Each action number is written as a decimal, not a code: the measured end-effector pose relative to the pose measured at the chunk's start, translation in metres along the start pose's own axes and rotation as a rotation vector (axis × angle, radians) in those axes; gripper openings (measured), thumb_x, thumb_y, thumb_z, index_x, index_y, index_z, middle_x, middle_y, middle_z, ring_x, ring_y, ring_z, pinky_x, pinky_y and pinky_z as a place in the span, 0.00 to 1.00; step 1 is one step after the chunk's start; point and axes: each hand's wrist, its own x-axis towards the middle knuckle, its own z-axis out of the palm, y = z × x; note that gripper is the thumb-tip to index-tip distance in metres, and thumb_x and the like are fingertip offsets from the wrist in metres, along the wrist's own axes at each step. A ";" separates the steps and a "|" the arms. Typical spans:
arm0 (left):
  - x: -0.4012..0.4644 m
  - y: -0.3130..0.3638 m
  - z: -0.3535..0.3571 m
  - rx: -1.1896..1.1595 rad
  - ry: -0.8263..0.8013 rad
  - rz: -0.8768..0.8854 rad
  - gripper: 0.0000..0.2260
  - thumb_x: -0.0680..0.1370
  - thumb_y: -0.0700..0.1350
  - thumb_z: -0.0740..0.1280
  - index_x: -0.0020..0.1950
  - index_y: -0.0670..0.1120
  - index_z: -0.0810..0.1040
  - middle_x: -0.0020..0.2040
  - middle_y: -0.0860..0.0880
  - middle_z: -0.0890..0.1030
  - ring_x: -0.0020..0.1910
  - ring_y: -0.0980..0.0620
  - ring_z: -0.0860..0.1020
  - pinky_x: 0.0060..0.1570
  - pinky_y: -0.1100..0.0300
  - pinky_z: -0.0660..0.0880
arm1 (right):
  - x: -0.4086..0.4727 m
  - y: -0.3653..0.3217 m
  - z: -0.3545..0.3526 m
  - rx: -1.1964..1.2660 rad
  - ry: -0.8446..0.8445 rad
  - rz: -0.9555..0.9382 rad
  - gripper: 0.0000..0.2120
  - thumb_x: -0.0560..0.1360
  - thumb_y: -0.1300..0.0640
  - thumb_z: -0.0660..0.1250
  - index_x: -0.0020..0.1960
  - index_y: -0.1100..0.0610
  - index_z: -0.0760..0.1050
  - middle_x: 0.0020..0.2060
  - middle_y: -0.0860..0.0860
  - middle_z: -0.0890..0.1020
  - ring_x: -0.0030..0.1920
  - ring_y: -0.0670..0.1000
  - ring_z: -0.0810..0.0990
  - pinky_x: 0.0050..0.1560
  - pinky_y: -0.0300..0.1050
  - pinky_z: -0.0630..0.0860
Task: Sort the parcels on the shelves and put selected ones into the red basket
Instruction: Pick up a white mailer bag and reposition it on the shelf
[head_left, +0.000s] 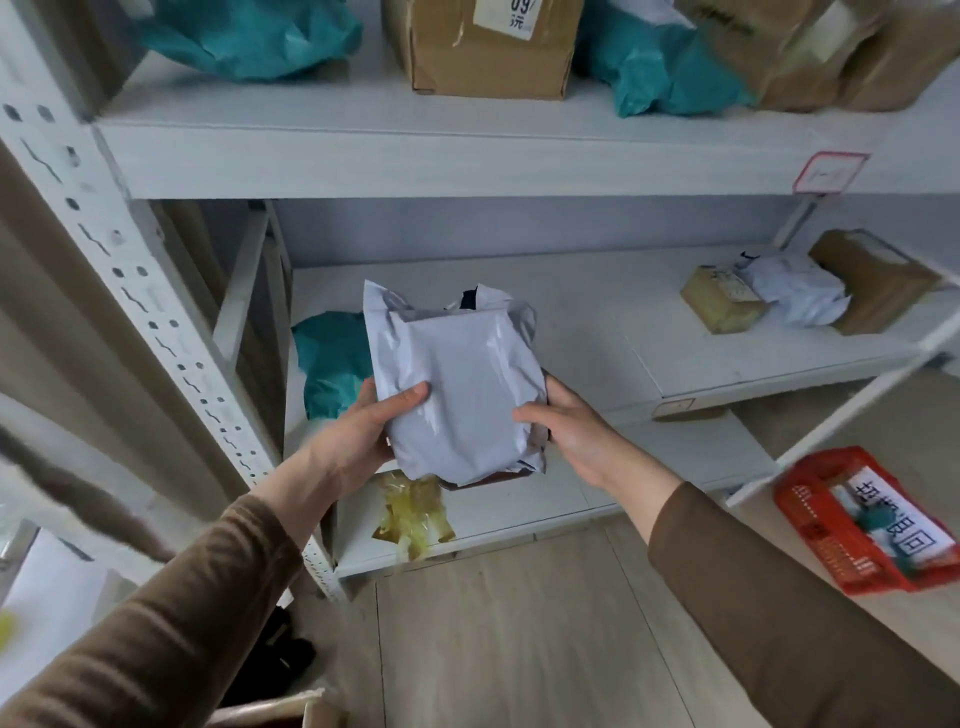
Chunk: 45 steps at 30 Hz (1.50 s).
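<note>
A white plastic mailer parcel (457, 384) is held upright in front of the middle shelf (727, 364), with a darker parcel partly hidden behind it. My left hand (358, 431) grips its lower left edge, thumb on the front. My right hand (571, 431) holds its lower right edge. The red basket (810, 519) sits on the floor at the lower right, with a white paper sign and some parcels inside.
A teal bag (332, 358) lies at the left of the middle shelf. A small box (722, 301), a white bag (800, 291) and a brown box (872, 280) sit at its right. A yellow-taped parcel (415, 514) lies on the bottom shelf. Boxes and teal bags fill the top shelf (363, 156).
</note>
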 end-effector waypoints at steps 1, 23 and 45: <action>-0.002 0.000 0.007 0.037 -0.025 -0.003 0.39 0.68 0.56 0.81 0.76 0.53 0.70 0.68 0.50 0.82 0.68 0.45 0.80 0.69 0.41 0.75 | -0.004 0.000 -0.005 0.000 0.011 0.001 0.22 0.79 0.66 0.66 0.70 0.51 0.73 0.60 0.50 0.83 0.56 0.49 0.82 0.45 0.37 0.78; -0.039 -0.056 0.094 1.605 0.200 1.482 0.23 0.80 0.45 0.72 0.71 0.43 0.68 0.73 0.39 0.68 0.73 0.36 0.68 0.74 0.33 0.64 | -0.066 0.021 -0.107 0.496 -0.419 0.120 0.38 0.75 0.28 0.61 0.77 0.49 0.71 0.74 0.58 0.75 0.74 0.64 0.73 0.72 0.69 0.69; 0.052 -0.053 0.068 0.098 0.146 -0.010 0.42 0.70 0.69 0.74 0.77 0.53 0.64 0.70 0.48 0.79 0.64 0.50 0.82 0.64 0.48 0.78 | 0.056 0.039 -0.042 0.531 0.167 0.140 0.26 0.73 0.53 0.77 0.65 0.57 0.71 0.64 0.59 0.82 0.63 0.60 0.82 0.59 0.63 0.81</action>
